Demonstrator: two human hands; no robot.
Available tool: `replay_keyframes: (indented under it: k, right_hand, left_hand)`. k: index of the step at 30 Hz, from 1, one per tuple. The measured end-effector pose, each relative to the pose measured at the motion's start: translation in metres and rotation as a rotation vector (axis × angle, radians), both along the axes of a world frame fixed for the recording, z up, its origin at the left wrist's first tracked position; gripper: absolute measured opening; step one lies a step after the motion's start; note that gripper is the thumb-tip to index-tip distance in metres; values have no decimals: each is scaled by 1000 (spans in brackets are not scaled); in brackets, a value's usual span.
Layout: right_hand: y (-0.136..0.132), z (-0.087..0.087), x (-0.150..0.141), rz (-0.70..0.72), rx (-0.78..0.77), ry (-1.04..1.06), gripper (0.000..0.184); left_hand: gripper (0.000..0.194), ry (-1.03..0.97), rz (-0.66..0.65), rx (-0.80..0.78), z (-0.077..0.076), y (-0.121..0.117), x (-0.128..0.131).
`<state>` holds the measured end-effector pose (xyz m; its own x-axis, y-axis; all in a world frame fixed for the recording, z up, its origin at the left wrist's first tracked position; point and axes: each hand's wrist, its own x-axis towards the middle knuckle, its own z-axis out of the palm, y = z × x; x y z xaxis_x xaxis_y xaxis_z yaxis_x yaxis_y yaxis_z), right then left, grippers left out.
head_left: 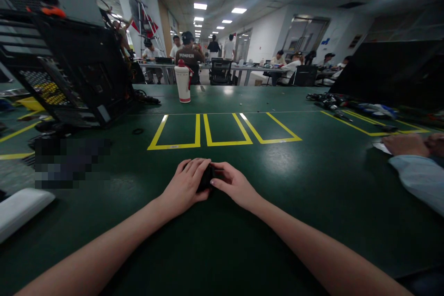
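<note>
Between my two hands is a small black object, low over the green table; its kind cannot be made out. My left hand is wrapped over its top and left side, thumb along the near edge. On its right side, my right hand grips it with thumb and curled fingers. Most of the object is hidden behind my fingers. Just beyond my hands, yellow tape outlines mark three boxes on the tabletop.
A white cup with a red lid stands farther back. At left are a black computer case and a white object. Cables lie at right, near another person's hands. More people sit and stand in the background.
</note>
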<state>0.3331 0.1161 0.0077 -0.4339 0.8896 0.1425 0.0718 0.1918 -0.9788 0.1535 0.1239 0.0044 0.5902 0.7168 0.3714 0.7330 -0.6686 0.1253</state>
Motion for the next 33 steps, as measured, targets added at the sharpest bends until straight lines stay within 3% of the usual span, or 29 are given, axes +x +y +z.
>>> replay_keyframes:
  k: [8, 14, 24, 29, 33]
  right_hand:
    - [-3, 1, -2, -16, 22, 35, 22]
    - [1, 1, 0, -36, -42, 2, 36]
    - [0, -1, -2, 23, 1, 85, 23]
    - [3, 0, 0, -20, -18, 10, 38]
    - [0, 0, 1, 28, 6, 25, 35]
  left_hand:
    - [61, 11, -4, -13, 4, -3, -1]
    - [62, -6, -6, 14, 1, 0, -1]
    - [63, 5, -2, 6, -1, 1, -1]
    - [62, -11, -6, 5, -1, 1, -1]
    - [62, -7, -9, -3, -1, 1, -1]
